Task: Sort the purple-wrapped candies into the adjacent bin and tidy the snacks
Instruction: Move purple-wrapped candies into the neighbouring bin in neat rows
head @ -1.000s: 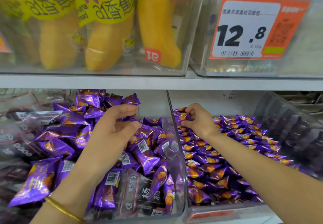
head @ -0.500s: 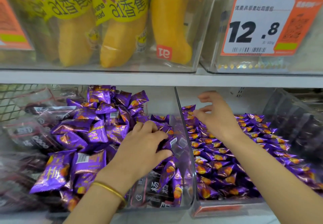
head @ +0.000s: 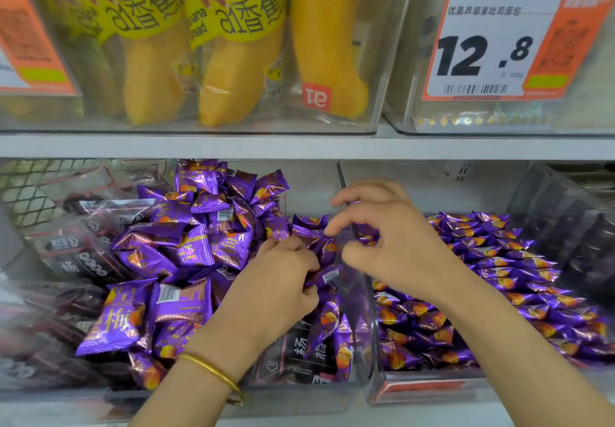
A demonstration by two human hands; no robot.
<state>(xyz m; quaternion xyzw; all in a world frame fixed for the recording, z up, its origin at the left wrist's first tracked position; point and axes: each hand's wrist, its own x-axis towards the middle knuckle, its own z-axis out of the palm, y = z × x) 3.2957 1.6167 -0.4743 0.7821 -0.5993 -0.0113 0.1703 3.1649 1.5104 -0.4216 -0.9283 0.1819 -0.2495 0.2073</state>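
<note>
Shop shelving, two tiers. Upper white shelf board (head: pixel 299 147) carries yellow banana-shaped bread packs (head: pixel 239 70) in clear boxes and an orange-and-white price tag (head: pixel 492 43).

Lower tier: two clear plastic bins side by side, parted by a clear wall (head: pixel 367 297). Left bin (head: pixel 293 396) is mixed: large flat purple packets (head: pixel 123 316), dark packets (head: pixel 299 353), and small purple-wrapped candies (head: pixel 327 323) heaped in its right corner against the wall. Right bin (head: pixel 432 390) already holds a bed of the same candies, lying mostly crosswise.

Left hand (head: pixel 276 290), gold bangle (head: pixel 213 371) at the wrist, is down in the heap, fingers curled round a few candies close to the wall. Right hand (head: pixel 392 247) hangs over the wall's top edge, forefinger and thumb curved and parted; I see nothing plainly held between them.

What matters: the stray candies lie directly under the left hand and just left of the wall, long axes roughly along it. The left hand is nearer. I judge the transfer is a short lift rightward over the wall, the right hand placed to receive. Many strays remain, so sorting looks midway.
</note>
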